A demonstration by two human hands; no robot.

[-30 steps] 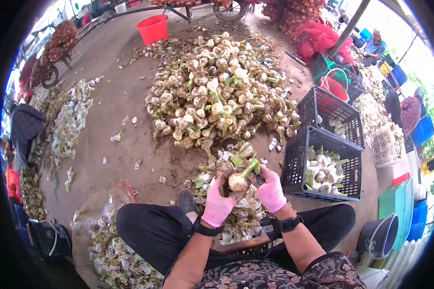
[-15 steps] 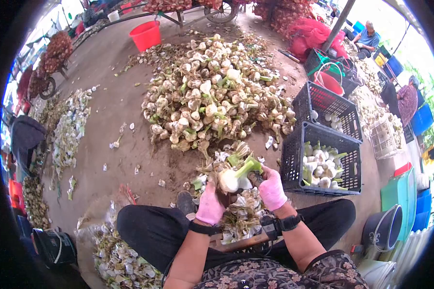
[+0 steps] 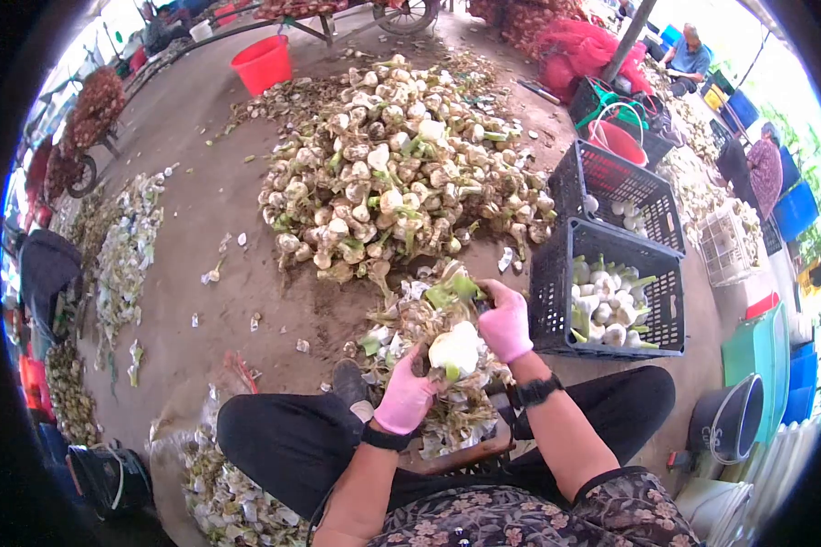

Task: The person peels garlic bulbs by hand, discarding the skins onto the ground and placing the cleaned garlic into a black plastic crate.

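Observation:
My left hand (image 3: 404, 398), in a pink glove, holds a peeled white garlic bulb (image 3: 457, 350) over a heap of skins and stalks (image 3: 447, 415) between my knees. My right hand (image 3: 505, 321), also pink-gloved, is raised just beyond the bulb, its fingers closed on a green stalk (image 3: 456, 290). Whether it also holds a tool is hidden. A black crate (image 3: 553, 301) with cleaned white bulbs stands right next to my right hand.
A big pile of untrimmed garlic (image 3: 401, 173) lies on the concrete ahead. A second black crate (image 3: 611, 187) stands behind the first. A red bucket (image 3: 263, 62) is far left of the pile. More skins (image 3: 214, 488) lie by my left leg. People (image 3: 689, 55) sit at the far right.
The green stalk has come off the bulb. My right hand has moved up and away with it, and my left hand has turned the now bare white bulb lower and closer.

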